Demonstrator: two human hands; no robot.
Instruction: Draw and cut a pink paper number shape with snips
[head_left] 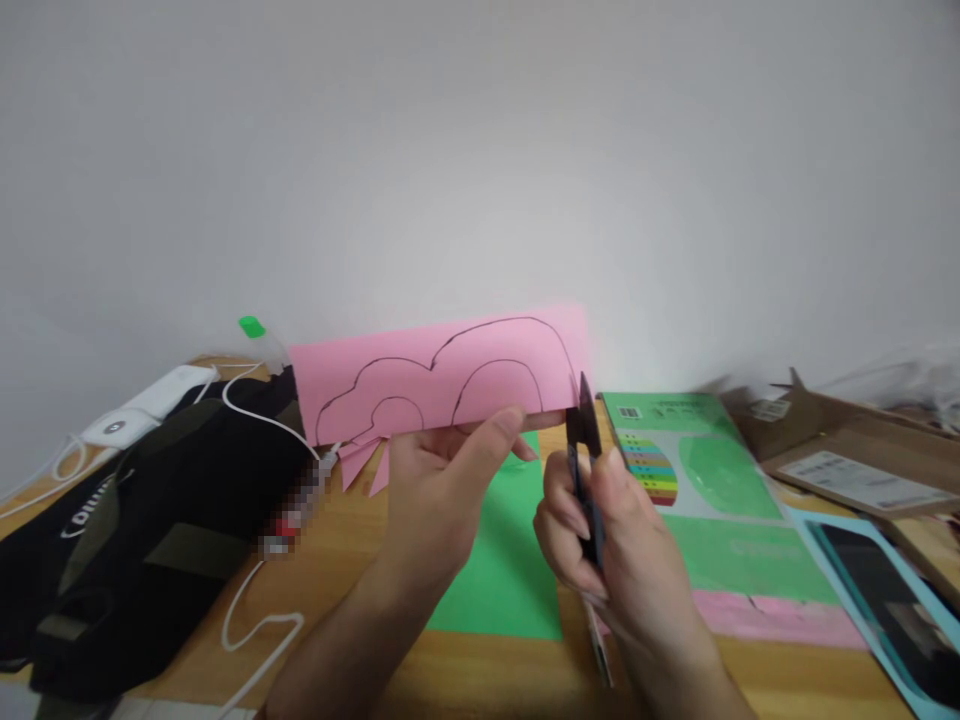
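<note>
My left hand (457, 475) grips a strip of pink paper (442, 350) by its lower edge, thumb in front and fingers behind. Black curved outlines are drawn across the paper, a larger arch pair at right and a smaller one at left. In my right hand (611, 520) are dark-handled scissors (586, 440), held upright. Their blades meet the paper's lower right corner, beside the end of the outer curve. Whether the blades have cut into the paper there is hard to make out. Below both hands lies a green sheet (499, 580) on the wooden table (345, 610).
At left is a black bag (202, 530), with a white cable (255, 620) and a white device (150, 405) near it. Pink scraps (364, 465) lie behind my left wrist. To the right are a green paper pack (720, 490), an open cardboard box (862, 440) and a phone (885, 600).
</note>
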